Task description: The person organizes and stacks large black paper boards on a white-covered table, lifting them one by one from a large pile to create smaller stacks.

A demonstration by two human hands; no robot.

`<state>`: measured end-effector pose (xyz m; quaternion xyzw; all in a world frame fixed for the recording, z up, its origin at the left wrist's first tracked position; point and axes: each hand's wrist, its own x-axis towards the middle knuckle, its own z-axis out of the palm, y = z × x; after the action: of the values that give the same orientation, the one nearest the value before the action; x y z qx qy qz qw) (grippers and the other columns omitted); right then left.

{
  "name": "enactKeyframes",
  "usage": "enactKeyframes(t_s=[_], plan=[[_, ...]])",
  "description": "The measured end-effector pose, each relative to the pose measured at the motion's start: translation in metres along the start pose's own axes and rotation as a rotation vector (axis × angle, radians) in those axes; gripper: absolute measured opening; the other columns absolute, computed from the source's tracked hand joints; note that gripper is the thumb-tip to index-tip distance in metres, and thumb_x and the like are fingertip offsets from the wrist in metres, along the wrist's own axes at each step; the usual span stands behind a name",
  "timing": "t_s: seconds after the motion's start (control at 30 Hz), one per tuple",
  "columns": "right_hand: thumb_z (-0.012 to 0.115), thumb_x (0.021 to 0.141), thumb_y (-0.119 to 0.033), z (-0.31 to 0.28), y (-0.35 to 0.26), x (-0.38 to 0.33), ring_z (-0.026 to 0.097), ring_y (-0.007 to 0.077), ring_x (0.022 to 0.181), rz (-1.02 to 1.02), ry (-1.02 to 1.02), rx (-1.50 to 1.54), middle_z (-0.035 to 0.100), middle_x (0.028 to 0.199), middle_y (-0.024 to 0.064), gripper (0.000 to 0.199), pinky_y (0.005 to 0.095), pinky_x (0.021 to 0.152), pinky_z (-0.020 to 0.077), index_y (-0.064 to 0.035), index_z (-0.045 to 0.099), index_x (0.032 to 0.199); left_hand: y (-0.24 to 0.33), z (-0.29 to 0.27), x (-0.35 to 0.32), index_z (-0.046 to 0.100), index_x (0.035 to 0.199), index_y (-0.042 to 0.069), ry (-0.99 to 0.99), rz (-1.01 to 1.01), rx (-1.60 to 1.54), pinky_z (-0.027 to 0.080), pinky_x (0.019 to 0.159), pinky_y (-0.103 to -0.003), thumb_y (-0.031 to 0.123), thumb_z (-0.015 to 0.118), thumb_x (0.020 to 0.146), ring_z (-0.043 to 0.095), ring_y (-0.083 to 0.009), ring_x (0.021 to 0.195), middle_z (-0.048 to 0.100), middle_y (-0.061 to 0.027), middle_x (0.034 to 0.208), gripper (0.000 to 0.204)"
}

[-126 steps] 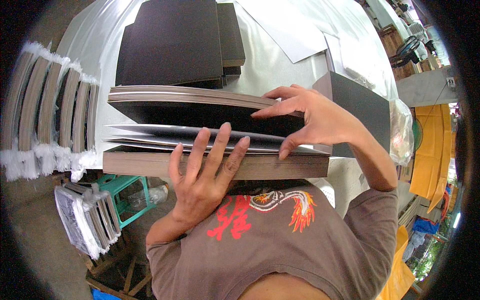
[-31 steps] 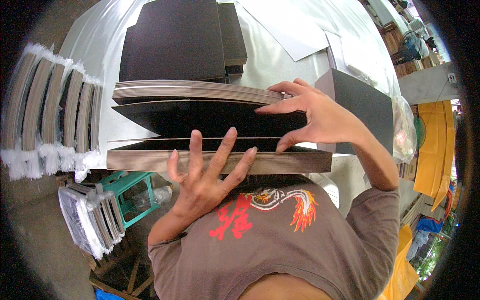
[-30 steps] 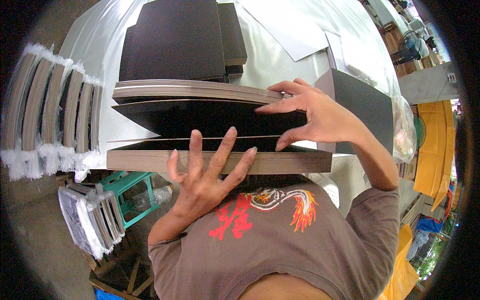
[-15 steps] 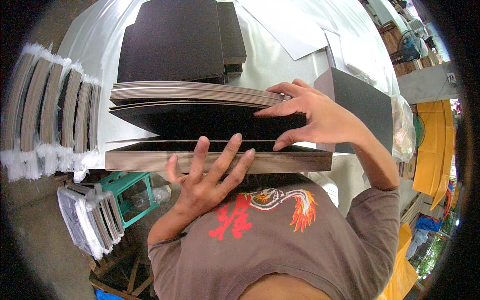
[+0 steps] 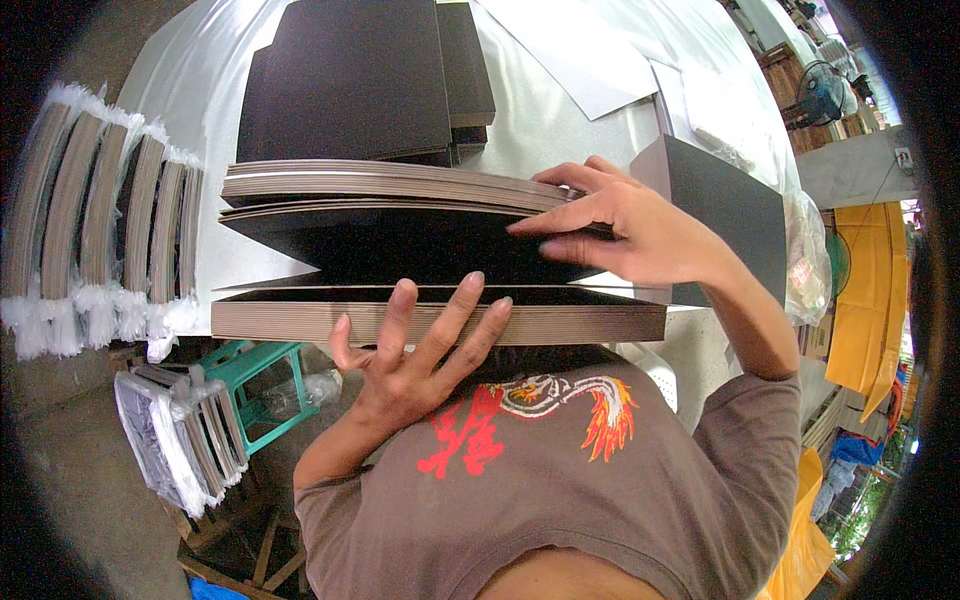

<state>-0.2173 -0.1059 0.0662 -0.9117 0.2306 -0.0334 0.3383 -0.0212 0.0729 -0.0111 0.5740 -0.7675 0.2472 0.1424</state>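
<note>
1. Cardboard sheets, dark-faced with brown edges, sit as a thick stack (image 5: 440, 322) at the near edge of the white-covered table (image 5: 560, 120), right against our shirt.
2. Our left hand (image 5: 420, 365) lies flat against the stack's near edge, fingers (image 5: 455, 315) spread wide and gripping nothing, only bracing it.
3. Our right hand (image 5: 625, 230) reaches into the right side, its fingers partly curled with the tips tucked under the lifted upper bundle (image 5: 390, 182), holding that bundle fanned up off the lower sheets.
4. We judge each sheet stiff but thin: the lifted bundle bows along its length, so it will sag if held by one corner only.
5. Together the sheets look heavy, and the smooth dark faces probably slide on one another; a bundle is best taken at both short ends, or pinched along a long edge with a palm beneath.
6. More dark sheets (image 5: 350, 80) lie farther back, and wrapped bundles (image 5: 95, 220) stand to our left.
</note>
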Motion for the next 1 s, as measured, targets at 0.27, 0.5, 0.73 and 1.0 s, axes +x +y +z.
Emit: enactKeyframes(t_s=[0.27,0.5,0.73,1.0], plan=[[0.063,0.081,-0.019,0.001,0.007,0.003,0.049,0.0351,0.110,-0.067,-0.003,0.081,0.057,0.115,0.0165,0.028,0.0405,0.095,0.0360,-0.0194,0.066,0.109,0.000,0.010,-0.004,0.050,0.126,0.039,0.145,-0.012,-0.010,0.010,0.102,-0.056,0.040,0.052,0.087,0.024,-0.0275,0.132,0.046,0.0108,0.136,0.039],[0.062,0.081,-0.018,0.003,0.004,-0.001,0.048,0.0344,0.111,-0.062,0.008,-0.016,0.055,0.118,0.0180,0.029,0.0413,0.095,0.0362,-0.0188,0.066,0.109,0.002,0.005,-0.001,0.050,0.125,0.039,0.064,0.002,0.049,0.009,0.101,-0.059,0.044,0.050,0.088,0.025,-0.0287,0.130,0.047,0.0110,0.135,0.038],[0.062,0.079,-0.011,0.001,-0.005,-0.002,0.048,0.0339,0.110,-0.027,0.022,0.036,0.057,0.115,0.0167,0.033,0.0405,0.094,0.0369,-0.0196,0.066,0.111,0.007,0.006,-0.007,0.051,0.125,0.039,0.022,-0.078,-0.060,0.011,0.100,-0.058,0.041,0.050,0.089,0.026,-0.0285,0.128,0.046,0.0109,0.135,0.036],[0.066,0.074,-0.006,0.002,-0.001,-0.003,0.046,0.0316,0.113,-0.008,-0.016,-0.020,0.055,0.117,0.0159,0.041,0.0394,0.095,0.0378,-0.0216,0.065,0.112,0.001,0.001,0.000,0.051,0.125,0.039,0.070,0.024,0.063,0.012,0.101,-0.057,0.042,0.051,0.087,0.027,-0.0292,0.128,0.047,0.0110,0.135,0.038]])
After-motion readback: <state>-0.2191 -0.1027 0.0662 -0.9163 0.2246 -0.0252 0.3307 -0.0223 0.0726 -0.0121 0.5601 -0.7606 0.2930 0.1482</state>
